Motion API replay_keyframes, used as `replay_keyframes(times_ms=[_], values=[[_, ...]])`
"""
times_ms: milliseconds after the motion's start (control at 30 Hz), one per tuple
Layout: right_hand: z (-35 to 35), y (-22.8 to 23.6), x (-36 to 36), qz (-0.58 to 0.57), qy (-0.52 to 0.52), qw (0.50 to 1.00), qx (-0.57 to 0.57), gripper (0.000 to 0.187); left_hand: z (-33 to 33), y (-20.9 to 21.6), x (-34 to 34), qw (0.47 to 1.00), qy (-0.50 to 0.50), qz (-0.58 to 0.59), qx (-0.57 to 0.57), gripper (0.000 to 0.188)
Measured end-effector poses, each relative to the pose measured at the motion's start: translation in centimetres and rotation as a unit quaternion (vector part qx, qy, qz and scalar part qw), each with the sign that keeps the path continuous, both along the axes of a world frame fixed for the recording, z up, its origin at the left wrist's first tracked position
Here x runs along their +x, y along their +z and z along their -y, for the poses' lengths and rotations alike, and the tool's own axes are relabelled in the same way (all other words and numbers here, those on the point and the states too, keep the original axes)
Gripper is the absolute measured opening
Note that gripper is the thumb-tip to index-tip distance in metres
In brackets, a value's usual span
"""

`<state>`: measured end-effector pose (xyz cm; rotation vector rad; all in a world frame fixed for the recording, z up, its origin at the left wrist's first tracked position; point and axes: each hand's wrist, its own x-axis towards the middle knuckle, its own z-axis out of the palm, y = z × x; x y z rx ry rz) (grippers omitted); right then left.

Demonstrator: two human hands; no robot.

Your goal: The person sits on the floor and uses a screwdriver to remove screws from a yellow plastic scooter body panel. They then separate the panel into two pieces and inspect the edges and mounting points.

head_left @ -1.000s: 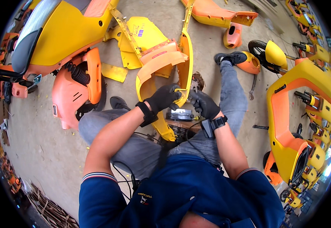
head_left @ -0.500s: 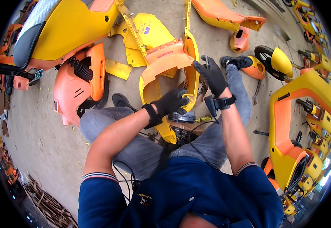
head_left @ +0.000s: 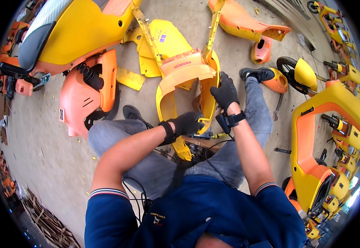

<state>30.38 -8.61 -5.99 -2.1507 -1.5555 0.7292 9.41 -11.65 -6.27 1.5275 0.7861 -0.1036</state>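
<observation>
Between my legs is a yellow-and-orange scooter body panel (head_left: 188, 66), a hollow loop with two long arms reaching away from me. My left hand (head_left: 187, 124), in a black glove, is closed round the loop's near end. My right hand (head_left: 224, 94), gloved too, is closed at the loop's right rim, fingers pointing away; the panel hides part of its grip. Below my left hand a yellow tongue of plastic (head_left: 183, 149) slants toward my lap. Beyond the loop lie flat yellow panels (head_left: 165, 39) on the floor.
A yellow scooter body (head_left: 76, 33) and an orange-pink fender with wheel (head_left: 81, 93) stand at the left. At the right is a large yellow-orange scooter frame (head_left: 306, 136). A seat-shaped panel (head_left: 246, 20) lies far right. A black cable (head_left: 209, 157) runs across my lap.
My right hand has come down and nearer, from spread fingers above the rim to closing at the rim. The panel has shifted slightly right in view, my left hand still on it.
</observation>
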Motion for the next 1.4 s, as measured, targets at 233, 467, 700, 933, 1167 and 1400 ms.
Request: replay_keyframes(times_ms=[233, 467, 700, 933, 1167, 1400], values=[[0.7, -1.3, 0.0, -0.045, -0.044, 0.997, 0.044, 0.064, -2.5, 4.4, -0.1, 0.88, 0.09, 0.152, 0.441, 0.048], [1.0, 0.3, -0.2, -0.028, -0.06, 0.998, -0.006, 0.062, -9.0, 5.4, -3.8, 0.878, 0.081, -0.126, 0.454, 0.081], [1.3, 0.4, 1.6, -0.009, -0.034, 0.999, -0.012, 0.059, -6.6, 4.6, -4.8, 0.851, 0.045, -0.083, 0.517, 0.083], [1.4, 0.1, 2.0, -0.007, -0.02, 1.0, 0.012, 0.059, -7.7, 3.5, -6.0, 0.869, 0.072, -0.079, 0.483, 0.081], [2.0, -0.6, 2.5, -0.013, -0.033, 0.999, 0.012, 0.062, -7.8, 3.0, -5.7, 0.878, 0.095, -0.112, 0.455, 0.073], [2.1, 0.4, 3.7, -0.006, -0.024, 0.999, -0.032, 0.061, -8.1, 0.2, -6.5, 0.888, 0.11, -0.114, 0.432, 0.063]])
